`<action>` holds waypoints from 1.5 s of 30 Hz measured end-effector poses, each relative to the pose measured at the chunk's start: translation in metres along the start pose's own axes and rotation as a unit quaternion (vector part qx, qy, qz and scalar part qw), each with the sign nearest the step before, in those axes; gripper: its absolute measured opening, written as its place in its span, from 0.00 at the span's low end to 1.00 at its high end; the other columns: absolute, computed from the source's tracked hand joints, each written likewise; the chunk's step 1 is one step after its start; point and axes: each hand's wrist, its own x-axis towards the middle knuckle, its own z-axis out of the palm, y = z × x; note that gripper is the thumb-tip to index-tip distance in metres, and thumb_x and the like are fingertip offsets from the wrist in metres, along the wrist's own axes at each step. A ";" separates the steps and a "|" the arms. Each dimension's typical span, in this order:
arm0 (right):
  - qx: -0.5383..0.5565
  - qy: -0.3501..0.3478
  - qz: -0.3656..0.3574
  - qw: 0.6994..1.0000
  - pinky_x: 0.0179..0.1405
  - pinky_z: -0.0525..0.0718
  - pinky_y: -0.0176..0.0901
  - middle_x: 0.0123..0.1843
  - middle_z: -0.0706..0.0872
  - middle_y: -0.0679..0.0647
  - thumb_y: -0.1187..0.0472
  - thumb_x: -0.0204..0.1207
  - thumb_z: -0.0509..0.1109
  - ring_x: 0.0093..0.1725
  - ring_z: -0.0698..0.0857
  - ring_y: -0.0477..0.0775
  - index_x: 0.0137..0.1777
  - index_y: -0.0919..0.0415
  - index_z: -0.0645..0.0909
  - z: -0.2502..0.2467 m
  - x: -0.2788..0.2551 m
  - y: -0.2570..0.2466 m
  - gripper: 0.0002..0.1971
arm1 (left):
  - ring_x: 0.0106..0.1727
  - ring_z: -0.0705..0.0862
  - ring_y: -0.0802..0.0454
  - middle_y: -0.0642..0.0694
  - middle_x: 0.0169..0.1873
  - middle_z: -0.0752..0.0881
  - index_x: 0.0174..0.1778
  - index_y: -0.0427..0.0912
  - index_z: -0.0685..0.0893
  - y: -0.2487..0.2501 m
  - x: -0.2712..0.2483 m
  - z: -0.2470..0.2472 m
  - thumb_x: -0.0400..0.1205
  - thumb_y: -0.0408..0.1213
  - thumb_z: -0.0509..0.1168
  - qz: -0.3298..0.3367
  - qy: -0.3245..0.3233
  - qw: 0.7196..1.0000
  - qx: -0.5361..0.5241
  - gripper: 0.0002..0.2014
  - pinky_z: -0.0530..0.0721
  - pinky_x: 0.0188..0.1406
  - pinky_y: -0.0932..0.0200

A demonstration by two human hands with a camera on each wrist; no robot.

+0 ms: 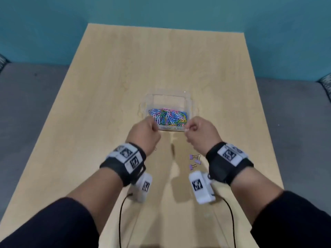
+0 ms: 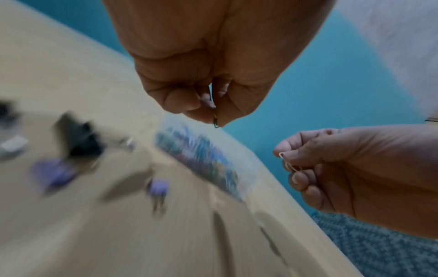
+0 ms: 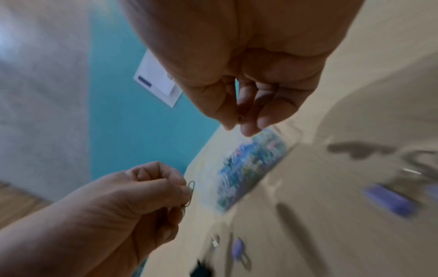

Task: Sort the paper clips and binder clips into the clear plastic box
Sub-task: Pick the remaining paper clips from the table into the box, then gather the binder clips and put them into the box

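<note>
A clear plastic box (image 1: 186, 99) stands mid-table, its near half heaped with coloured paper clips (image 1: 169, 116). My left hand (image 1: 146, 133) hovers at the box's near left corner and pinches a dark paper clip (image 2: 215, 120) between thumb and fingers. My right hand (image 1: 200, 133) hovers at the near right corner and pinches a pale paper clip (image 2: 288, 163). The left hand's clip (image 3: 190, 193) shows again in the right wrist view. Three purple binder clips (image 1: 194, 161) lie on the table under my right wrist. The box (image 2: 251, 166) and clips are blurred in both wrist views.
The light wooden table (image 1: 107, 86) has teal wall behind it and grey floor on both sides. Black cables (image 1: 121, 212) run from the wrist cameras toward the near edge. A white card (image 3: 158, 82) hangs on the wall in the right wrist view.
</note>
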 end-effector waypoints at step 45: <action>-0.463 -0.276 -0.163 0.826 0.46 0.74 0.44 0.54 0.72 0.47 0.57 0.77 0.64 0.53 0.71 0.51 0.53 0.51 0.71 -0.026 -0.147 0.113 0.07 | 0.41 0.78 0.49 0.47 0.43 0.77 0.49 0.49 0.82 -0.186 -0.122 -0.051 0.72 0.41 0.75 -0.149 0.036 0.987 0.048 0.13 0.74 0.42 0.54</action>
